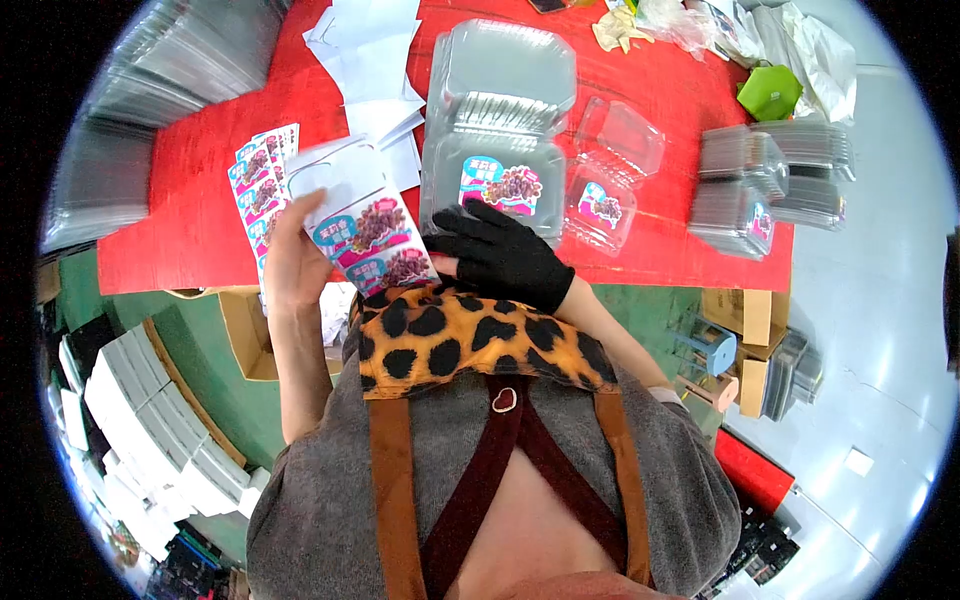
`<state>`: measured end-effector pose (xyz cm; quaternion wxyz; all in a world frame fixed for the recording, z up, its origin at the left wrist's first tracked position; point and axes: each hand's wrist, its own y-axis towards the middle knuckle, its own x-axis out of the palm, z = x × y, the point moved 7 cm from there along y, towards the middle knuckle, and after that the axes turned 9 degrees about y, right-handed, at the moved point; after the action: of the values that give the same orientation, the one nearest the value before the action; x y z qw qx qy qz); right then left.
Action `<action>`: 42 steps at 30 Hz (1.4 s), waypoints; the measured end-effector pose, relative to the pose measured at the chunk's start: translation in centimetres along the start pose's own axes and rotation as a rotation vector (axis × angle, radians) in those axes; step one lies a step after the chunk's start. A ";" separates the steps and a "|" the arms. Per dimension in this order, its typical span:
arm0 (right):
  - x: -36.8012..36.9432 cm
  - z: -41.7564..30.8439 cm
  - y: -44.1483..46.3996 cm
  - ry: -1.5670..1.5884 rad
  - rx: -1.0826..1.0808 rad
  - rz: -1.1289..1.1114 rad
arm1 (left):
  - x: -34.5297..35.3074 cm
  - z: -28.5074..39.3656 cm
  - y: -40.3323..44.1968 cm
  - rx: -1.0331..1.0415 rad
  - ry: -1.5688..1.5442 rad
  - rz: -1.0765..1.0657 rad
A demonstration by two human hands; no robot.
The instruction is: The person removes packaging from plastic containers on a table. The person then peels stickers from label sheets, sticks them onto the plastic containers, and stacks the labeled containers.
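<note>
My left hand (300, 250), bare, grips the left edge of a sheet of grape stickers (375, 235), its blank top part curling back. My right hand (505, 258) wears a black glove with a bare fingertip showing. Its thumb and forefinger meet at the sheet's right edge, while the other fingers reach over the front of a large clear clamshell box (505, 80). That box lies with its lid swung back and carries a grape label (503, 188). Right of it lies a smaller open clamshell (615, 145), also labelled. More sticker sheets (262, 185) lie beyond my left hand.
White backing papers (370, 60) spread over the red table (670, 60). Stacked clear boxes stand at the left (190, 60) and right (740, 175). A green object (770, 93) and plastic bags (800, 50) lie at the back right. Cardboard boxes (247, 340) sit below the table.
</note>
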<state>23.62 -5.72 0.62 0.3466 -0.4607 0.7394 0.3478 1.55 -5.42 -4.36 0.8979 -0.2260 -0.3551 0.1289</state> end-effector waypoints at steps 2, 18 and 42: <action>-1.7 0.6 -1.2 0.062 0.144 0.181 | -0.5 0.4 -0.2 0.087 0.126 0.052; -4.4 5.7 -12.8 0.045 0.900 0.620 | -1.4 0.1 0.5 0.097 0.107 0.151; -3.6 7.0 -11.0 1.047 0.500 0.952 | 5.0 1.5 -1.9 0.327 0.216 0.058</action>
<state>36.32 -1.94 -2.20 -0.1441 -0.1039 0.9839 0.0171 4.19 -4.63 0.41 0.9514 -0.0995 -0.2245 0.1857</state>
